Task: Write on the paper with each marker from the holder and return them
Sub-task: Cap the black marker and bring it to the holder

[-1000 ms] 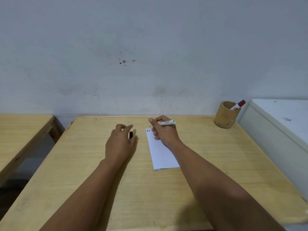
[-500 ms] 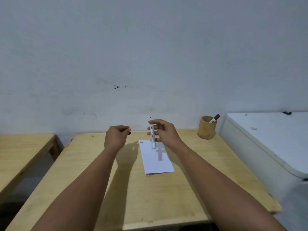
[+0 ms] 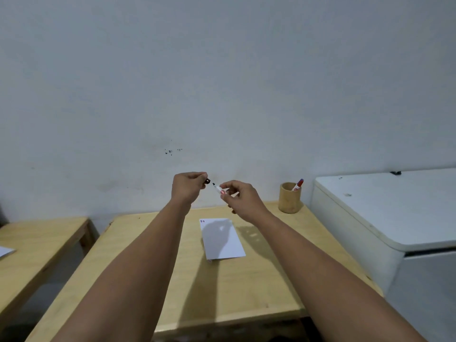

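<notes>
Both hands are raised above the wooden table (image 3: 246,292). My right hand (image 3: 240,197) pinches a white marker (image 3: 218,189) with its dark tip bare and pointing up-left. My left hand (image 3: 188,186) holds the black cap (image 3: 207,180), a small gap away from the tip. Below them the white paper (image 3: 222,239) lies flat, with short red and dark marks at its top left corner. A bamboo holder (image 3: 289,198) stands at the table's far right corner with one red-and-blue capped marker (image 3: 297,184) in it.
A white chest-like cabinet (image 3: 385,218) stands right of the table, close to the holder. A second wooden table (image 3: 39,243) sits at the left across a gap, with a paper corner (image 3: 5,251) on it. A pale wall is behind.
Both hands rose off the table. The marker left the paper and turned tip-first toward the cap in my left hand. The camera view tilted up and back.
</notes>
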A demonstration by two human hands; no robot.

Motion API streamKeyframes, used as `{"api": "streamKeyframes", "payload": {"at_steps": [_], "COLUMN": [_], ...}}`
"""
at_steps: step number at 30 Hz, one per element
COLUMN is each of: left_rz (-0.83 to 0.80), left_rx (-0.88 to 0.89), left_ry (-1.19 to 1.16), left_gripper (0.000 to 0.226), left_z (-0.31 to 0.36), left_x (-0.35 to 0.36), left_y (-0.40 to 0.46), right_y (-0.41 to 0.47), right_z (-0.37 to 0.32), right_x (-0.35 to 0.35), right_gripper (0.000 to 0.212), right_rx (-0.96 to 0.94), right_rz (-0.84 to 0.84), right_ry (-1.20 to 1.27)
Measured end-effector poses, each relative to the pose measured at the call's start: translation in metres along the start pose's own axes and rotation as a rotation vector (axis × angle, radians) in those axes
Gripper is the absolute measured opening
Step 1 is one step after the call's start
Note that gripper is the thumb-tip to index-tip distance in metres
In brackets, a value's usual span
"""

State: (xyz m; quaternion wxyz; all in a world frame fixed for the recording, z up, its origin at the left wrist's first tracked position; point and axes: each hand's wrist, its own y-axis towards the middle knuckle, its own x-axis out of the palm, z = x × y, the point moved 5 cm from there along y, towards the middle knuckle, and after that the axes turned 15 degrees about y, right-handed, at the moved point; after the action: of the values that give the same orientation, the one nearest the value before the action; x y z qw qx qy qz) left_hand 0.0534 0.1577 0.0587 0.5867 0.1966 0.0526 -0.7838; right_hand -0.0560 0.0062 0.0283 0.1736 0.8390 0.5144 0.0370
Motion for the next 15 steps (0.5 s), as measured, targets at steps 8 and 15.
{"api": "streamKeyframes", "payload": {"at_steps": [8,15], "left_rz": [-0.049,-0.051], "left_rx": [0.068,0.101], "left_ry": [0.093,0.165], "left_gripper": [0.014,0.013], "left_z": [0.017,0.02], "left_x": [0.018,0.034], "left_y": [-0.011,-0.013], "right_y": [-0.003,-0.002], "right_z": [-0.004,0.001], "right_x": [-0.013,-0.023], "right_gripper": [0.02,0.013], "right_rx": [0.005,-0.017], "right_rz": [0.016,0.087], "right_ry": [-0.047,-0.048]}}
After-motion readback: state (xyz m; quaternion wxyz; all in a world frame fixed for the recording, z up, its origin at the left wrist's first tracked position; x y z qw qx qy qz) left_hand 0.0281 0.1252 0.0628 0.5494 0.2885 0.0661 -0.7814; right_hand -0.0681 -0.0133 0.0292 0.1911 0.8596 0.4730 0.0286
